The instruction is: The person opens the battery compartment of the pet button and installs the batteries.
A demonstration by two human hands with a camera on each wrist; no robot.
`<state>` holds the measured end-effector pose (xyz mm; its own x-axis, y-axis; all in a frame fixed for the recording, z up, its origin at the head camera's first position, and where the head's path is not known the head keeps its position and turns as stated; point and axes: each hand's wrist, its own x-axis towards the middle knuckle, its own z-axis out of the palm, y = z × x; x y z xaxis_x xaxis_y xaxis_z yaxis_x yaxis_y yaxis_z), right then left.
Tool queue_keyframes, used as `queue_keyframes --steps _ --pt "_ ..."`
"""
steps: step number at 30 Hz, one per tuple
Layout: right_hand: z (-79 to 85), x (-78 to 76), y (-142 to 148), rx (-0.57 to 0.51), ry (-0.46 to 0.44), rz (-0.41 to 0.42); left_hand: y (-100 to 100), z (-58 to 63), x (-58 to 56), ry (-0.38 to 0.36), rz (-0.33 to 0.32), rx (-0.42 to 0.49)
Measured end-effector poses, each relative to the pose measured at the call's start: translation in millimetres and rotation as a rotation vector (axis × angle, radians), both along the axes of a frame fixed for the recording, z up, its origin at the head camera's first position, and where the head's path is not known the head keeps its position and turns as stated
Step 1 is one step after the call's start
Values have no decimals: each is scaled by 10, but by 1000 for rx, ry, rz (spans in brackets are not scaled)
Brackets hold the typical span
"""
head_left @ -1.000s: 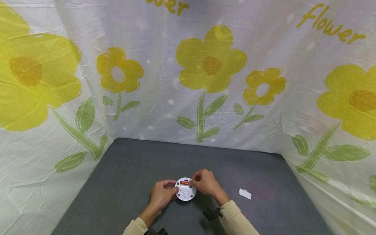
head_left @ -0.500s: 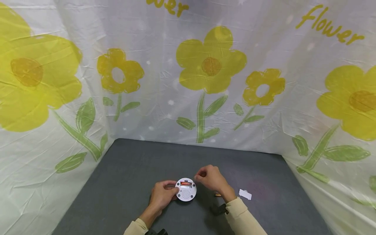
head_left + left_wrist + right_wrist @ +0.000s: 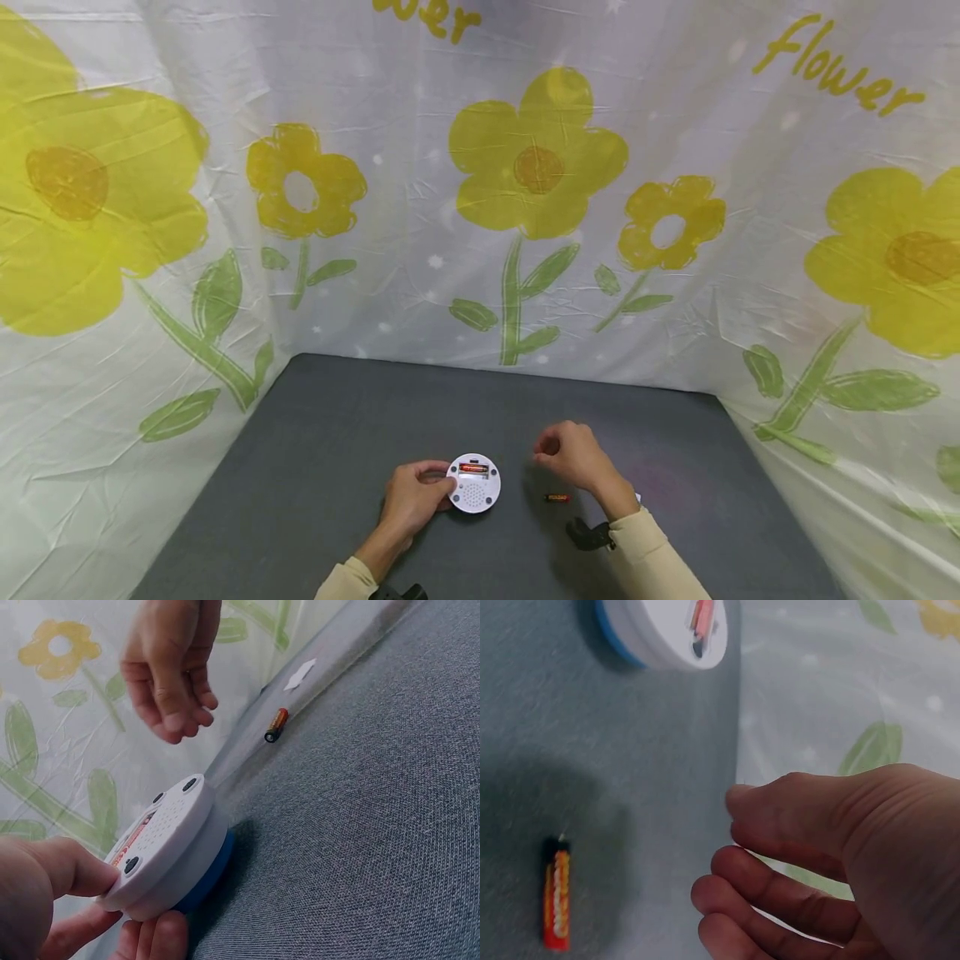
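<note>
My left hand (image 3: 411,498) grips a round white device (image 3: 474,497) by its left edge, thumb on the face turned up. That face has small dark feet, a patch of speaker holes and an uncovered battery compartment with a red-and-black battery (image 3: 473,468) in it. Blue shows on the device's lower side (image 3: 214,874) in the left wrist view. To the right, my right hand (image 3: 576,457) hovers over the table with fingers loosely curled and nothing between them. A loose battery (image 3: 557,498), orange-red with a black end, lies on the table below it.
A small white battery cover (image 3: 301,675) lies beyond the loose battery; my right wrist hides most of it in the head view. The dark grey table (image 3: 360,417) is enclosed by pale flower-print curtains (image 3: 405,317) at the back and sides.
My right hand has left the device's battery compartment and moved right, uncovering the loose battery and coming over the white cover. My left hand keeps the device in place.
</note>
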<state>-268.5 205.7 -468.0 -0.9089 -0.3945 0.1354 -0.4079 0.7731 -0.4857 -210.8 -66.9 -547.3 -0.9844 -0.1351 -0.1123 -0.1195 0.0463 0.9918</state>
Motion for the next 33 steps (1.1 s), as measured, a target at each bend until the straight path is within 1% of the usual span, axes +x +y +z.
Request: queue_keyframes --steps 3,6,11,15,19,22,29,32,33 --pt "-11 39 68 22 -2 10 -1 -3 -1 1 0 -1" --pt "-33 89 110 61 -17 -2 -4 -9 -5 1 0 -2" --pt "-114 143 153 101 -63 -32 -6 -15 -9 0 0 -6" --pt "-189 162 169 110 -73 -22 -4 -15 -10 0 4 -15" --pt "-264 169 192 130 -55 21 -1 -13 -10 -5 7 -24" --pt "-310 177 202 139 -34 34 2 -8 -8 -7 7 -26" --pt "-380 198 199 146 29 5 3 -13 -15 -9 5 -22" --pt "-420 187 216 129 65 26 3 -16 -17 -7 5 -22" --pt "-490 140 258 121 107 56 3 -18 -18 -5 4 -22"
